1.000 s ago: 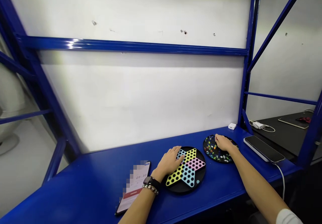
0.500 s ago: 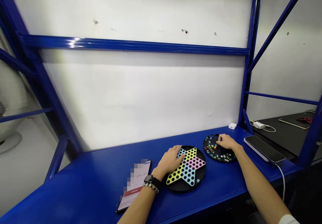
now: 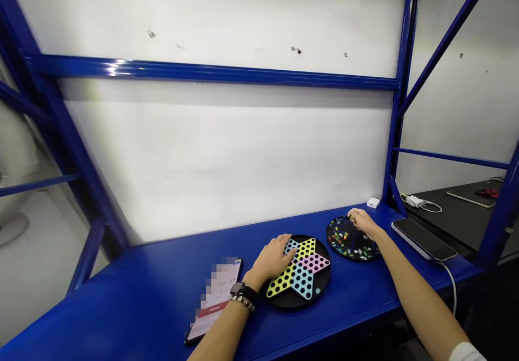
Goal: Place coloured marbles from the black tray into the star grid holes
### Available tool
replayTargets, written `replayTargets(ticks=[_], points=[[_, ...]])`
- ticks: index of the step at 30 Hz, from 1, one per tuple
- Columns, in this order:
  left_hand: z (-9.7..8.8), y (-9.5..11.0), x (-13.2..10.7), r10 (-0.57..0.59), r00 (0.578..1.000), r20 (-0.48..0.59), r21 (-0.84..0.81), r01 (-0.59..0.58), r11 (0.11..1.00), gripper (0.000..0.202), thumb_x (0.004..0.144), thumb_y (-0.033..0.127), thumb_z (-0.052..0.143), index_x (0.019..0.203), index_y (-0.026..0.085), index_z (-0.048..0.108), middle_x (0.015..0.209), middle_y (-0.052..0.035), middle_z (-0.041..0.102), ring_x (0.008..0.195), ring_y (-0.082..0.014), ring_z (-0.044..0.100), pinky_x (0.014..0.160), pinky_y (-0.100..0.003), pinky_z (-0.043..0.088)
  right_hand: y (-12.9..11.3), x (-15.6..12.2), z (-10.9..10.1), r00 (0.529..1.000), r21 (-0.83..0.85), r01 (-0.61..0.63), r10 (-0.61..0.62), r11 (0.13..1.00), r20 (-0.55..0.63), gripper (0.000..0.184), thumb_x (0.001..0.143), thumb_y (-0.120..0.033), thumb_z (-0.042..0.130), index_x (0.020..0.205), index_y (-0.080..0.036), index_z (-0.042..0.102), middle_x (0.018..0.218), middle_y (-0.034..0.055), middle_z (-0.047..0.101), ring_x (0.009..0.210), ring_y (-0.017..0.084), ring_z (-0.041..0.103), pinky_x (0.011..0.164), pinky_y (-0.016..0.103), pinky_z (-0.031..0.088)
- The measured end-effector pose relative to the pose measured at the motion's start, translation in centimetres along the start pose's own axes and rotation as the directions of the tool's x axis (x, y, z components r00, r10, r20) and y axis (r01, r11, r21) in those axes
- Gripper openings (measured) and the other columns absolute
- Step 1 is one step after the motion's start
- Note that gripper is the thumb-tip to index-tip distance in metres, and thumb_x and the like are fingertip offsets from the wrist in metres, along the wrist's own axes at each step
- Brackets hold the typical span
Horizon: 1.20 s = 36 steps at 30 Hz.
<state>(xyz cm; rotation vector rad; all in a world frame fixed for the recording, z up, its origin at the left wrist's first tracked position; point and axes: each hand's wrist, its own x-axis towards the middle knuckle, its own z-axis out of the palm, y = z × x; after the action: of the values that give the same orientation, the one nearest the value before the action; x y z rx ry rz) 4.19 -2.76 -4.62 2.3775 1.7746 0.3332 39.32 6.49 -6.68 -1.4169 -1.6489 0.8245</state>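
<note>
A round black Chinese checkers board [image 3: 320, 280] lies on the blue shelf, its star of yellow, blue and pink points dotted with black holes. My left hand [image 3: 272, 257] rests flat on the board's left side, fingers stretched out and covering part of the star. To the right is a round black tray [image 3: 349, 238] scattered with colourful glass marbles [image 3: 339, 246]. Over the tray's far side, my right hand [image 3: 362, 220] is closed in a pinch; what sits between its fingertips is too small to make out.
A phone [image 3: 214, 300] with a lit screen lies left of my left wrist. Right of the tray, another phone [image 3: 425, 238] lies on a white block with a cable. A small white box [image 3: 373, 202] stands near the blue frame post [image 3: 390, 150].
My right hand has lifted a little from among the marbles toward the tray's far edge, fingers pinched. My left hand stays on the board. The view has shifted slightly.
</note>
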Motion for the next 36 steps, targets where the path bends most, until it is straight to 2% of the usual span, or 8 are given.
replayTargets(ticks=[4, 6, 10, 16, 18, 22, 30, 36], points=[[-0.1, 0.1, 0.0, -0.004, 1.000, 0.002, 0.007, 0.004, 1.000, 0.064, 0.096, 0.052, 0.036, 0.150, 0.018, 0.044, 0.155, -0.0120, 0.047, 0.140, -0.0338, 0.045, 0.113, -0.048, 0.038, -1.5, 0.0, -0.5, 0.999, 0.449, 0.021, -0.005, 0.893, -0.036, 0.028, 0.097, -0.045, 0.033, 0.083, -0.024, 0.046, 0.064, -0.0038, 0.038, 0.048, 0.012, 0.029, 0.044, 0.023, 0.029], [0.0, 0.1, 0.0, 0.005, 1.000, -0.002, 0.001, -0.005, 1.000, 0.063, 0.096, 0.051, 0.037, 0.150, 0.019, 0.045, 0.155, -0.0113, 0.047, 0.140, -0.0332, 0.046, 0.114, -0.047, 0.037, -1.7, -0.1, -0.4, 0.998, 0.477, -0.023, 0.046, 0.878, -0.036, 0.027, 0.096, -0.045, 0.038, 0.080, -0.024, 0.044, 0.063, -0.0034, 0.040, 0.046, 0.011, 0.025, 0.041, 0.023, 0.024], [0.0, 0.0, 0.0, -0.004, 1.000, 0.010, 0.007, 0.004, 1.000, 0.065, 0.097, 0.053, 0.035, 0.151, 0.017, 0.043, 0.155, -0.0125, 0.046, 0.140, -0.0340, 0.045, 0.115, -0.048, 0.036, -1.3, -0.2, 0.7, 0.994, 0.207, -0.092, 0.102, 0.974, -0.039, 0.027, 0.096, -0.039, 0.041, 0.076, -0.022, 0.048, 0.065, -0.0009, 0.048, 0.048, 0.011, 0.032, 0.045, 0.024, 0.027], [0.0, -0.1, 0.1, 0.011, 1.000, 0.020, 0.015, -0.011, 1.000, 0.065, 0.098, 0.053, 0.033, 0.151, 0.017, 0.042, 0.156, -0.0119, 0.045, 0.141, -0.0331, 0.044, 0.115, -0.048, 0.036, -1.4, -1.1, 1.9, 0.997, -0.112, -0.076, 0.075, 0.991, -0.012, 0.028, 0.089, -0.034, 0.058, 0.065, -0.020, 0.054, 0.067, 0.0034, 0.059, 0.068, 0.018, 0.053, 0.061, 0.027, 0.034], [0.1, -0.1, 0.1, 0.009, 1.000, 0.018, 0.019, -0.009, 1.000, 0.065, 0.098, 0.053, 0.033, 0.151, 0.017, 0.042, 0.156, -0.0119, 0.045, 0.141, -0.0333, 0.044, 0.115, -0.048, 0.036, -2.0, -1.8, 1.9, 0.995, -0.314, -0.057, 0.080, 0.948, 0.062, 0.030, 0.091, -0.041, 0.057, 0.069, -0.020, 0.056, 0.071, 0.0052, 0.063, 0.070, 0.020, 0.058, 0.062, 0.028, 0.035], [0.2, -0.2, 0.1, 0.008, 1.000, 0.010, 0.020, -0.009, 1.000, 0.065, 0.098, 0.052, 0.034, 0.151, 0.016, 0.043, 0.155, -0.0124, 0.046, 0.140, -0.0331, 0.045, 0.115, -0.047, 0.036, -3.1, -2.9, 1.8, 0.976, -0.671, 0.047, 0.109, 0.740, 0.189, 0.031, 0.099, -0.041, 0.043, 0.084, -0.020, 0.061, 0.090, 0.0100, 0.071, 0.081, 0.024, 0.065, 0.066, 0.030, 0.038], [0.1, -0.1, 0.1, 0.003, 1.000, 0.018, 0.019, -0.003, 1.000, 0.066, 0.098, 0.053, 0.033, 0.152, 0.016, 0.041, 0.156, -0.0120, 0.045, 0.141, -0.0331, 0.044, 0.115, -0.047, 0.036, -2.8, -2.8, 3.4, 0.978, -0.716, 0.094, 0.071, 0.692, 0.198, 0.026, 0.100, -0.030, 0.042, 0.109, -0.015, 0.062, 0.116, 0.0189, 0.068, 0.106, 0.032, 0.065, 0.084, 0.037, 0.041], [0.0, 0.0, -0.1, -0.006, 1.000, 0.013, 0.001, 0.006, 1.000, 0.067, 0.097, 0.053, 0.035, 0.152, 0.015, 0.042, 0.156, -0.0131, 0.046, 0.140, -0.0345, 0.045, 0.114, -0.050, 0.037, -2.4, -2.2, 1.7, 0.994, -0.644, 0.057, 0.017, 0.763, 0.108, 0.049, 0.106, -0.037, 0.015, 0.097, -0.021, 0.060, 0.104, 0.0093, 0.071, 0.094, 0.022, 0.065, 0.076, 0.030, 0.043]])
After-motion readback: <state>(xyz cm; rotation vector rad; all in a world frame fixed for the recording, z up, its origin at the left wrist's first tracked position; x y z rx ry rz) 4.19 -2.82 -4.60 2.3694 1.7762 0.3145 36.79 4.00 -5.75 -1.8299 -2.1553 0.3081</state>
